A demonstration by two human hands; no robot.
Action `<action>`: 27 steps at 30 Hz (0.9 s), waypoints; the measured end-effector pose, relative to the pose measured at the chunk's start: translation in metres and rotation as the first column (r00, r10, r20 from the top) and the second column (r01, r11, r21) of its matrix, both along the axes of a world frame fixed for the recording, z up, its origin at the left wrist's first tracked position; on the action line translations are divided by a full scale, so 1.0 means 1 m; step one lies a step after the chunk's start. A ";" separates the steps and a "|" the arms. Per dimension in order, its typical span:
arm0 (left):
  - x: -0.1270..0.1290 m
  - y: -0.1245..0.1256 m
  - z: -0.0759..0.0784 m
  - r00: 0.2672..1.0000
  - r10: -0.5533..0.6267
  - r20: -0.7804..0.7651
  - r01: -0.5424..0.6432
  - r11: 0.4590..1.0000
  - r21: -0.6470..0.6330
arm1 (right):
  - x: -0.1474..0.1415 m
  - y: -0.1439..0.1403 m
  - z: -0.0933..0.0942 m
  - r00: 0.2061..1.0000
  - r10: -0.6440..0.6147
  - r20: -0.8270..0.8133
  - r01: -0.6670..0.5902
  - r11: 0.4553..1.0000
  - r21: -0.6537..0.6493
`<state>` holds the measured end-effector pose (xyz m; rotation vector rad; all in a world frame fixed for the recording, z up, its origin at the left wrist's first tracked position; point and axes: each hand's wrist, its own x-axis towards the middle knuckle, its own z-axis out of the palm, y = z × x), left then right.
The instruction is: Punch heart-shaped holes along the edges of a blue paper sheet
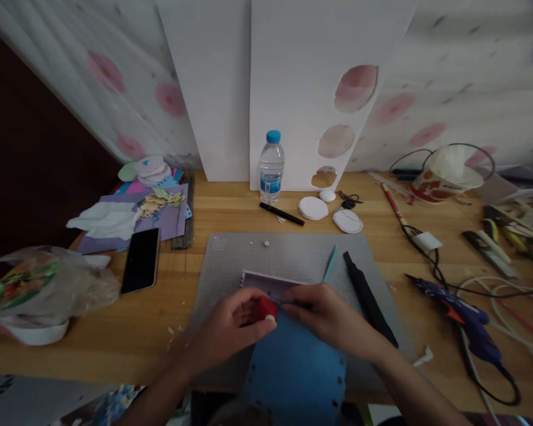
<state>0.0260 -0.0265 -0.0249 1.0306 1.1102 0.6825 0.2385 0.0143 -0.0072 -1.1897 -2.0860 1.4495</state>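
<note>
My left hand [244, 319] is closed around a small red object [267, 307], with a white spot near the thumb tip. Its exact kind is hard to tell. Close beside it, my right hand [317, 310] pinches a small bluish-dark thing [288, 300] that is mostly hidden by the fingers; its tip meets or nearly meets the red object. Below both hands a blue sheet [297, 367] with dark holes along its sides reaches over the table's front edge. Behind the hands lies a pale-edged purplish piece [266, 280] on the grey cutting mat [231, 254].
A teal stick [331, 264] and a black tapered tool [368, 299] lie right of my hands. Further right is a blue glue gun [462, 319] with cables. A water bottle [272, 168] stands behind the mat. At left are a phone [140, 260] and a plastic bag [84, 284].
</note>
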 end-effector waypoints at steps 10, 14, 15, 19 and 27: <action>-0.001 0.002 0.005 0.988 -0.058 -0.144 0.072 0.993 0.093 | -0.002 0.002 -0.001 1.000 0.026 0.001 -0.026 1.000 0.014; -0.001 0.004 0.006 0.988 -0.084 -0.126 0.100 0.988 0.119 | -0.001 0.002 -0.003 1.000 0.026 -0.015 -0.026 0.999 0.024; -0.001 0.004 0.006 0.986 -0.095 -0.135 0.113 0.984 0.136 | -0.001 0.002 -0.004 1.000 0.027 -0.016 -0.026 0.999 0.028; -0.002 0.003 0.006 0.963 -0.122 -0.241 0.175 0.962 0.212 | -0.002 0.003 -0.005 1.000 0.016 -0.024 -0.015 0.999 0.030; 0.003 0.003 0.011 0.894 -0.101 -0.436 0.271 0.897 0.349 | -0.002 0.000 -0.006 0.999 0.016 -0.031 -0.015 1.000 0.023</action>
